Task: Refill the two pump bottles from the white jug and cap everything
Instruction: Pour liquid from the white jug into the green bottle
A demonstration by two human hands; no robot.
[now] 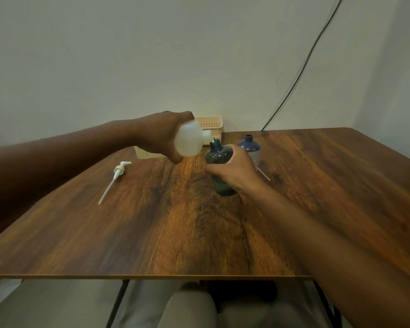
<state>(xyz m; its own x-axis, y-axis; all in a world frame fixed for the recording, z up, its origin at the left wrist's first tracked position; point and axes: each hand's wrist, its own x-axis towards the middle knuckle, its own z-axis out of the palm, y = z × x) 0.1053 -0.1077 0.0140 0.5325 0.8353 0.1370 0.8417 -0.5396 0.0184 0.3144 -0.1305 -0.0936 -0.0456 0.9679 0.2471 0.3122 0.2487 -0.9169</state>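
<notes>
Hands at frame centre: left hand tips white jug over dark bottle, gripped by right hand; second bottle stands uncapped.

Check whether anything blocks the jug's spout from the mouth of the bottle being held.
Nothing visible does. The left hand tips the jug so its spout sits right at the open neck of the bottle, which the right hand grips; its pump is off.
</notes>
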